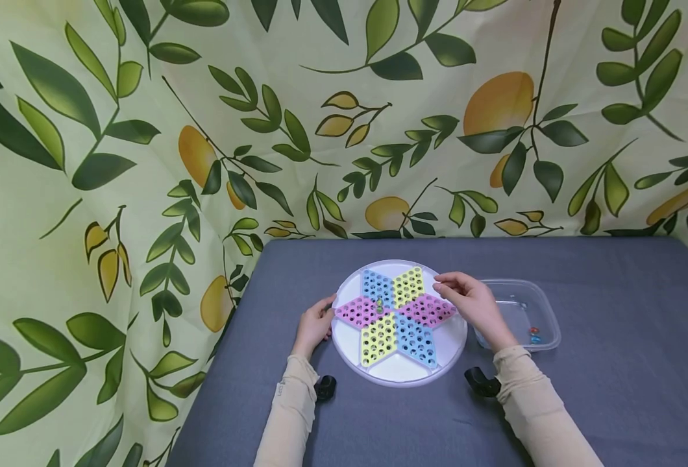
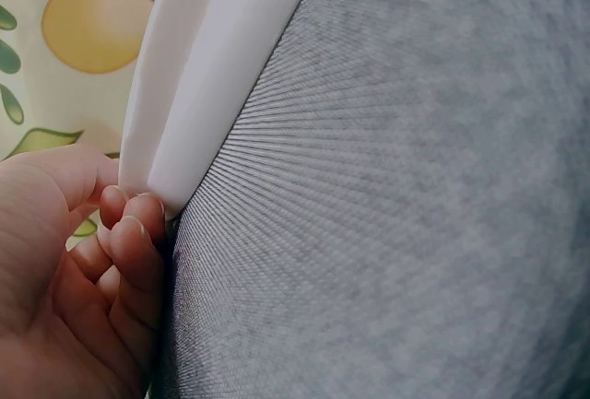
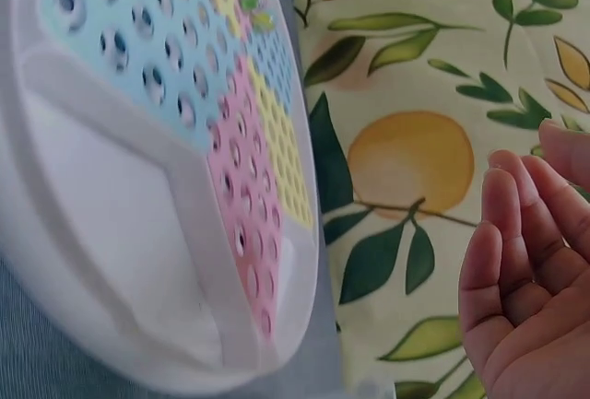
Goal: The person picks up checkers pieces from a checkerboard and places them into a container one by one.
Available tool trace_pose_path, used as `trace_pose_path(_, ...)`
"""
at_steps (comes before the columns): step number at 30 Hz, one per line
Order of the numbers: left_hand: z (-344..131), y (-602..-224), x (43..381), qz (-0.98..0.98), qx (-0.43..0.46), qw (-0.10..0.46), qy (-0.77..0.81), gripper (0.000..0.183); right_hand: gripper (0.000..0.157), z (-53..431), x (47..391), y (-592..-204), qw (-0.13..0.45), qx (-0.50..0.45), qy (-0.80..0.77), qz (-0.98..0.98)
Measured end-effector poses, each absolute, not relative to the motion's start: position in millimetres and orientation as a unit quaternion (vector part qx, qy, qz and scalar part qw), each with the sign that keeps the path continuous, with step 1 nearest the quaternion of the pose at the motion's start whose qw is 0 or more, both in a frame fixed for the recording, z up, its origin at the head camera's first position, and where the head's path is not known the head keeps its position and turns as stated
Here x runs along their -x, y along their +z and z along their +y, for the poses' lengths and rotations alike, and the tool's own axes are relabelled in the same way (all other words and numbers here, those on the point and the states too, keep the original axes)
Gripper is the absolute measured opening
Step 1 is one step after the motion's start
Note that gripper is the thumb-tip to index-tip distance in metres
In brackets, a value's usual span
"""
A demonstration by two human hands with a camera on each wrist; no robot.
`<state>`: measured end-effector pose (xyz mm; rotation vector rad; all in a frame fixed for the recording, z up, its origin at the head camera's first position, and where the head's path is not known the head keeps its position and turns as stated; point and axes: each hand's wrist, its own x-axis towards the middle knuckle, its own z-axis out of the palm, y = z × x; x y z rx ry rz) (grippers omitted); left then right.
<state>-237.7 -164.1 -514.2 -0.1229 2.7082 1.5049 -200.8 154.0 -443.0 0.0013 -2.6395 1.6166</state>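
A round white Chinese checkers board (image 1: 346, 347), its star of pink, yellow and blue holed sections, lies on the table. Several greenish marbles (image 1: 380, 305) sit near the star's centre. At the board's left edge, my left hand (image 1: 313, 324) pinches the rim; the left wrist view shows curled fingers (image 2: 138, 242) against the white rim (image 2: 221, 67). My right hand (image 1: 475, 305) hovers by the board's upper right edge, holding nothing. In the right wrist view its fingers (image 3: 502, 205) are loosely bent, apart from the board (image 3: 111, 196).
Right of the board stands a clear plastic container (image 1: 556, 327), partly behind my right forearm, with red and blue marbles (image 1: 534, 335) inside. A grey cloth covers the table (image 1: 630, 383). Behind it hangs a leaf-and-fruit patterned curtain (image 1: 297, 39).
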Motion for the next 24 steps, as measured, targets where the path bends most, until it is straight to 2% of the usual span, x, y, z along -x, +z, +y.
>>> trace_pose_path(7, -164, -514, 237, 0.871, 0.047, 0.028, 0.489, 0.037, 0.035, 136, 207, -448, 0.025, -0.028, 0.521, -0.852)
trace_pose_path(24, -164, -512, 237, 0.871, 0.041, 0.026, 0.489, 0.037, 0.028, 91, 217, -463, -0.009, -0.095, 0.485, -0.869)
